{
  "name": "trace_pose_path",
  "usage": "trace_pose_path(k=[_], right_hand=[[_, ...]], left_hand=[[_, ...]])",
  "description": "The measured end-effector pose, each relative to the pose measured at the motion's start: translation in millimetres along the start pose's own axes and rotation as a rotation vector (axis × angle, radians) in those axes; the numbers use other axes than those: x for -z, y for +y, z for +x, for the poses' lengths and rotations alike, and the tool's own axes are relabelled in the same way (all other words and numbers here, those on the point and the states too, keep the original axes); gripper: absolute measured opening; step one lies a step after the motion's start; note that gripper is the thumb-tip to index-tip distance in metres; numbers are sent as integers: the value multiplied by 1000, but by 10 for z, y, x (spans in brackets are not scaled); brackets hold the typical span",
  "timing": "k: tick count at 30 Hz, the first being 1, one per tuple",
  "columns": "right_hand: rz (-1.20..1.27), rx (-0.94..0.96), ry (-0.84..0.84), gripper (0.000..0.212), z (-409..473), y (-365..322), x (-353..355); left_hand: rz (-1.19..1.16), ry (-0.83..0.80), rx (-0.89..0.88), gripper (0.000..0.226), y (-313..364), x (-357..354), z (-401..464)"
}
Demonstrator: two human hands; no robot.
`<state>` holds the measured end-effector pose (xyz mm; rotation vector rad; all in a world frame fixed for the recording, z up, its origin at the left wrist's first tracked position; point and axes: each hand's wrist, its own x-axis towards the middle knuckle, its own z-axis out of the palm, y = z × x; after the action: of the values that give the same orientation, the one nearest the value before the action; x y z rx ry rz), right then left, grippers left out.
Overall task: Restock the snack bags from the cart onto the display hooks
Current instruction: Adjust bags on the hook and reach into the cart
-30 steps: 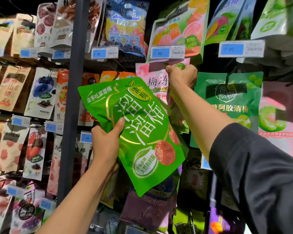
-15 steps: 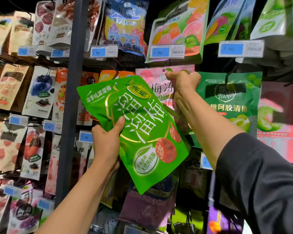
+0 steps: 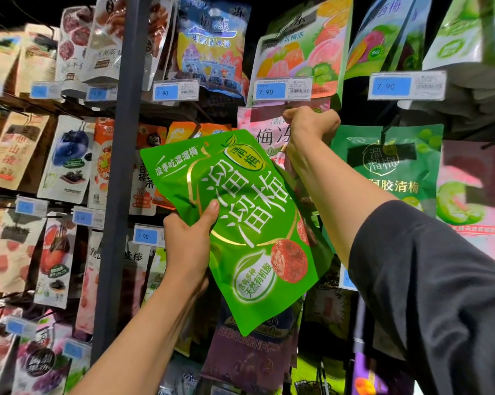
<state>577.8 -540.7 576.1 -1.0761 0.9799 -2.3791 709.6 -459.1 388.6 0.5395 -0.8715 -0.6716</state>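
My left hand (image 3: 189, 240) grips a bright green snack bag (image 3: 246, 223) by its left edge, thumb on the front. The bag hangs tilted in front of the display, its top corner pointing up and left. My right hand (image 3: 309, 129) is raised higher and curled round the top of a pink snack bag (image 3: 265, 132) that hangs under a price tag. The hook behind that hand is hidden. A darker green bag (image 3: 389, 163) hangs just to the right of my right hand.
A dark upright post (image 3: 121, 178) splits the display. Rows of hanging snack bags fill both sides, with blue price tags (image 3: 282, 89) on the hook ends. More bags hang above and below my hands. The cart is out of view.
My right hand dipped lower and then came back up at the top of the pink bag. The green bag in my left hand has barely moved.
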Motion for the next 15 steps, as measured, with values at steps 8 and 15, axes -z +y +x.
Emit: trace_pose_path(k=[8,15], right_hand=[[-20,14,-5,43,-48,7,-37],[-169,19,74,31,20,163,-77]], left_hand=[[13,10,-24,18,-39,36,42],[58,2,-50,15,-80,97,60]])
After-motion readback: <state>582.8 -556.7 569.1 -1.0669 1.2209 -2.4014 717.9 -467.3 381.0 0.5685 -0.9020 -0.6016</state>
